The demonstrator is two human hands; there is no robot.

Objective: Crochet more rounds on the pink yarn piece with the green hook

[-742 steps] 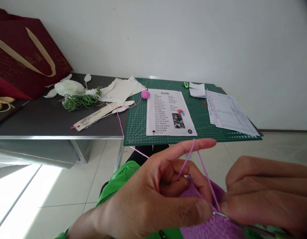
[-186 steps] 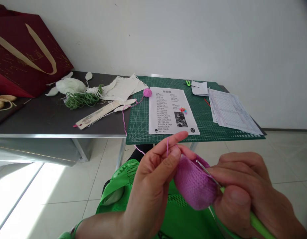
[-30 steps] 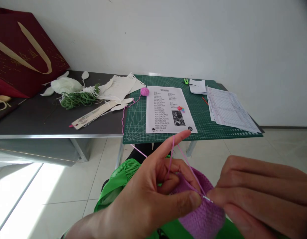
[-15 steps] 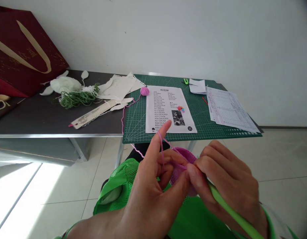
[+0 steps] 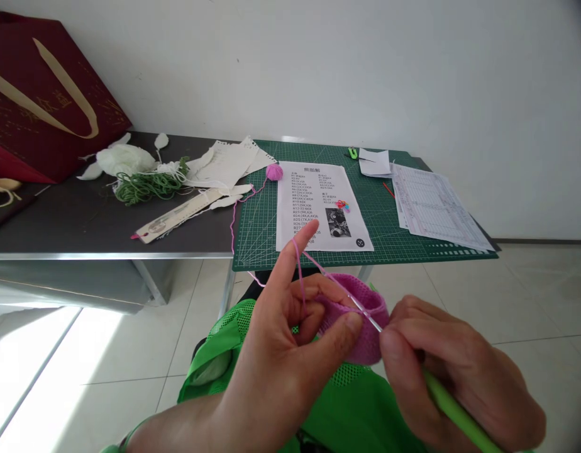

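My left hand [image 5: 281, 352] pinches a pink crocheted piece [image 5: 361, 318] between thumb and fingers, with the forefinger raised and the pink yarn strand [image 5: 300, 277] looped over it. My right hand [image 5: 455, 371] is closed round a crochet hook with a green handle [image 5: 453, 409]; the metal tip pokes into the piece's top edge. The strand runs up to a small pink yarn ball [image 5: 274, 171] on the green cutting mat [image 5: 389, 226]. A printed pattern sheet [image 5: 319, 207] lies on the mat just beyond my hands.
A dark table [image 5: 83, 220] holds green yarn [image 5: 146, 185], white stuffing [image 5: 121, 160], torn paper sheets and a long paper strip. A maroon gift bag [image 5: 45, 107] stands at the left. More printed pages [image 5: 436, 207] lie on the mat's right. Green mesh cloth [image 5: 356, 409] covers my lap.
My right hand has drawn back to the right, so the hook's metal shaft shows. The pink piece has turned to show more of its rim. My left forefinger stays raised with the yarn.
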